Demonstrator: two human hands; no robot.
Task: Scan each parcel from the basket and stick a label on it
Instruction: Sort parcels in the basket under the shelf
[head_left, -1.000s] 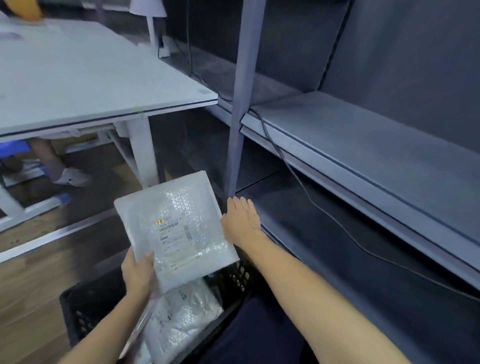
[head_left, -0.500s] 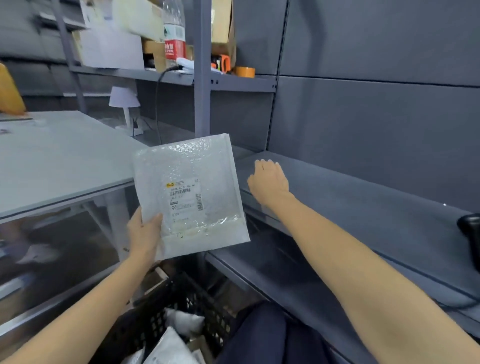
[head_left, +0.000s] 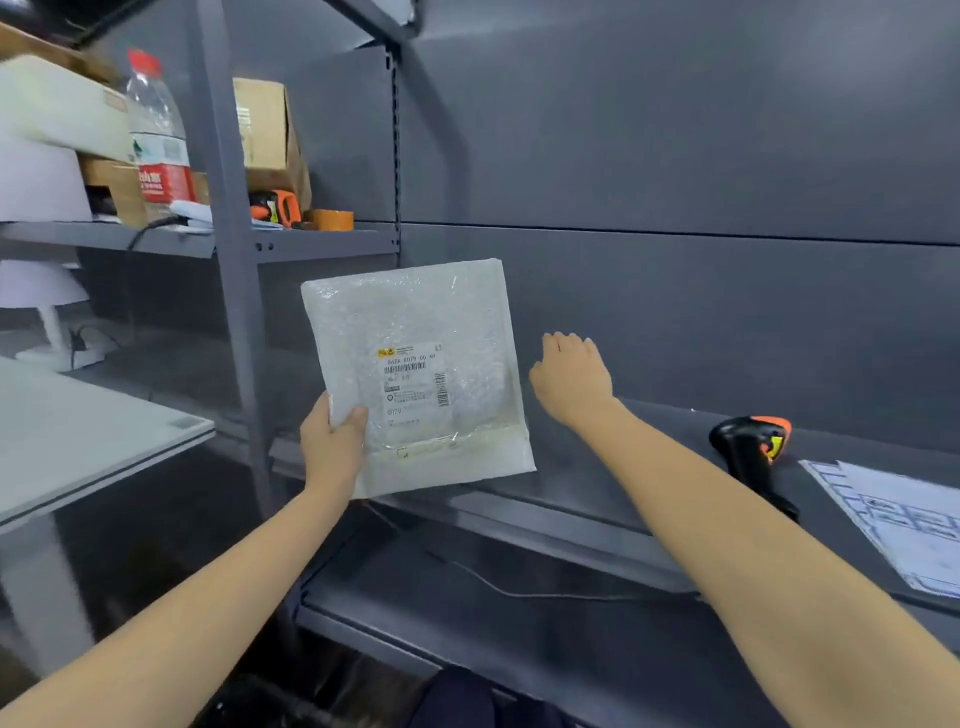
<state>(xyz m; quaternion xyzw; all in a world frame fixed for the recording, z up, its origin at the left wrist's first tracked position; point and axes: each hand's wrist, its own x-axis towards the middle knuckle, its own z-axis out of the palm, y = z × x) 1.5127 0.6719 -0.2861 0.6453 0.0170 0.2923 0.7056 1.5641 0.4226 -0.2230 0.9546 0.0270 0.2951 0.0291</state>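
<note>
Above the grey metal shelf (head_left: 597, 467), a flat bubble-wrap parcel (head_left: 415, 374) is pinched at its lower left corner by the left hand (head_left: 332, 441); the right hand (head_left: 571, 379) is held loose, gripping nothing, with bare shelf between it and the scanner (head_left: 750, 452).

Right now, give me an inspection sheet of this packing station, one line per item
Surface: grey shelf at working height, bare where the right hand hovers.
Job's things: bubble-wrap parcel, barcode sticker facing the camera; handheld scanner lying on the shelf; sheet of labels at the right edge. The basket is not clearly in view.
Clutter: water bottle, cardboard box, tape roll on the upper shelf.
Hands: left hand grips the parcel's lower left corner; right hand open, holding nothing.
Cables: thin cable across the lower shelf.
Surroundings: white table at left, grey wall panels behind.
</note>
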